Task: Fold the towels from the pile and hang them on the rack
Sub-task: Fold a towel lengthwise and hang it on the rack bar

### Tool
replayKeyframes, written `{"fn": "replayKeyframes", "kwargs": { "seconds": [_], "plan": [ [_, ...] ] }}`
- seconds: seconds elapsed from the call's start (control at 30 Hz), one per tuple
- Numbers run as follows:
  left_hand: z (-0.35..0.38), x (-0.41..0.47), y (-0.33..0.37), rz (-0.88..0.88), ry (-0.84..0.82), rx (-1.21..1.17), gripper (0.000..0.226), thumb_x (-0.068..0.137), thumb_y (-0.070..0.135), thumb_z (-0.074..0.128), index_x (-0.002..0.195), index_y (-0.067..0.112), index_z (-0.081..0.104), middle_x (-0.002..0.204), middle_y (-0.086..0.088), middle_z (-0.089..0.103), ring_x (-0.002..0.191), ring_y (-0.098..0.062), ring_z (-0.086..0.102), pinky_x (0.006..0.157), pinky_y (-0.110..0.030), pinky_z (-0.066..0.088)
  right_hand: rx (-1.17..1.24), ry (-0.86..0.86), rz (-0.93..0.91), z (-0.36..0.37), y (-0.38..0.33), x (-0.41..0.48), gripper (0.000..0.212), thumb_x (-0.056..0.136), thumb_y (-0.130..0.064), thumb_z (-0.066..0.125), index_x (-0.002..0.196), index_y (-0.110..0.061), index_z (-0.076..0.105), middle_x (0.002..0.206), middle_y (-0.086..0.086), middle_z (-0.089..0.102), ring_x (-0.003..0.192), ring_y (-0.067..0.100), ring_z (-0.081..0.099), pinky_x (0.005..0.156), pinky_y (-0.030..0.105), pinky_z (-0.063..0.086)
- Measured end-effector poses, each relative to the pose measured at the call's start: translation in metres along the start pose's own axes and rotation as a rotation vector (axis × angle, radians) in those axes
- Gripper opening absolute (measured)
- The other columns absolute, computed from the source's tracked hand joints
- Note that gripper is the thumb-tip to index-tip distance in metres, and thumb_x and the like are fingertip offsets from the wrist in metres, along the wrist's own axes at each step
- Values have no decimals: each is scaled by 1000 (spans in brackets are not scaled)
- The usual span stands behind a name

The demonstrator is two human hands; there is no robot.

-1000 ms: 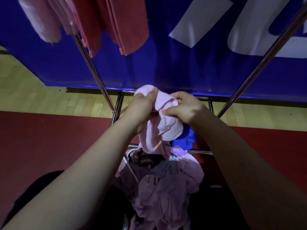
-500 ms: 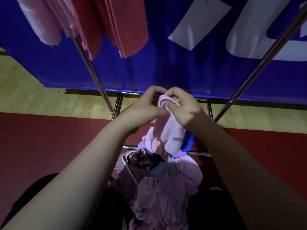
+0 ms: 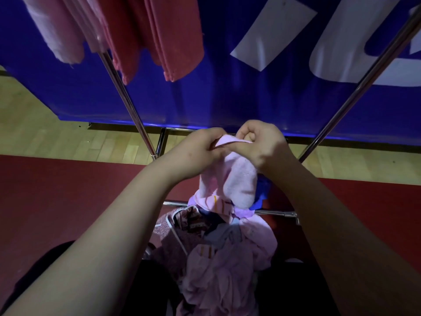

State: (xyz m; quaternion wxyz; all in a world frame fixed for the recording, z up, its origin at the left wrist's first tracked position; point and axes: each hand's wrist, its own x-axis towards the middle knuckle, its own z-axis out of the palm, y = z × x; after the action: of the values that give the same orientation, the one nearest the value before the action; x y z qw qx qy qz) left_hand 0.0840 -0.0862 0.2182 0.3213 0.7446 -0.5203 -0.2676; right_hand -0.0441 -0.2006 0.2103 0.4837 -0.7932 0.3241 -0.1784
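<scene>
While both hands meet over the rack's base, I log what I see, item by item:

1. left hand (image 3: 200, 151): fingers curled, pinching the top edge of the pink towel (image 3: 239, 181) btwn thumb & fingers.
2. right hand (image 3: 262, 147): fingers curled tight, thumb laid across the same top edge; sits just beside the left hand.
3. pink towel: hangs bunched from both hands, lower end reaching down to the pile (image 3: 223, 258), in front of the rack's low crossbar (image 3: 273, 212).
4. pile: pink & patterned cloths, heaped at the rack's near edge, below the hands. A white hanger (image 3: 175, 233) lies on its left side. A blue cloth (image 3: 262, 192) shows just right of the held towel.
5. rack: left pole (image 3: 127, 103) & right pole (image 3: 364, 83), both metal, slanting up and outward; crossbar low btwn them.
6. red towels (image 3: 164, 35): folded, hung at the rack's top left corner; pale towel (image 3: 59, 30) just left of them.
7. Bkgd: blue banner (image 3: 227, 92) w/ white shapes behind the rack; wood floor (image 3: 45, 137) below it; red mat (image 3: 57, 190) nearer to me.
</scene>
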Motion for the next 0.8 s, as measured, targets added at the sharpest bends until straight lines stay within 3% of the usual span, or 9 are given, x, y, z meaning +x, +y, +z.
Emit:
{"fn": "replayKeyframes", "kwargs": {
  "seconds": [0.1,0.23,0.3,0.37,0.43,0.53,0.6,0.7,0.8],
  "plan": [
    [-6,0,-2,42,15,156,19,93,23,61,79,21,49,66,8,46,63,-7,43,53,-21,30,-20,-82,8,-1,5,2,11,84,-16,71,82,-9,63,58,0,48,53,6,39,52,26,33],
    [-10,0,1,119,168,192,5,90,7,53,89,12,53,74,2,52,73,-20,48,59,-28,28,-204,-273,49,4,11,2,13,82,-7,68,90,1,62,70,13,59,65,14,46,58,35,40],
    [-14,-2,4,141,292,128,5,91,8,50,89,12,52,71,6,50,70,-13,45,59,-26,31,-343,-340,106,6,15,2,3,85,-5,63,84,-2,60,72,8,59,68,17,47,57,28,39],
    [-20,-3,7,135,422,54,5,92,10,49,91,12,53,70,8,49,69,-8,42,61,-19,33,-388,-377,173,8,20,2,26,88,-1,58,66,-14,52,60,-3,46,59,13,39,45,15,30],
    [-25,-3,8,121,524,9,7,93,10,49,94,9,56,74,7,53,71,-9,45,63,-13,34,-419,-363,183,9,27,3,36,89,-3,58,59,-20,46,55,-5,41,59,16,38,46,17,26],
    [-29,-3,6,68,593,-20,11,96,16,48,92,9,56,74,5,55,68,-3,47,62,-12,35,-340,-263,188,9,30,4,26,91,-4,54,67,-14,53,59,-1,45,65,18,41,55,28,31],
    [-30,-2,0,20,598,15,17,97,19,48,82,12,51,66,6,47,61,-2,42,57,-14,33,-302,-108,156,8,28,6,14,93,-4,48,81,-4,53,66,3,44,65,19,39,59,31,30],
    [-29,2,-15,-37,472,140,34,100,31,49,73,10,46,61,-1,46,58,-15,41,54,-27,27,-192,193,99,1,21,8,14,97,-5,42,93,6,51,75,11,44,69,21,39,57,28,28],
    [-20,3,-21,-90,325,259,44,100,41,46,72,6,48,61,-7,47,66,-31,49,58,-36,23,-127,389,6,-6,16,7,16,100,-6,40,99,5,52,79,7,47,76,20,43,64,23,26]
  ]
}}
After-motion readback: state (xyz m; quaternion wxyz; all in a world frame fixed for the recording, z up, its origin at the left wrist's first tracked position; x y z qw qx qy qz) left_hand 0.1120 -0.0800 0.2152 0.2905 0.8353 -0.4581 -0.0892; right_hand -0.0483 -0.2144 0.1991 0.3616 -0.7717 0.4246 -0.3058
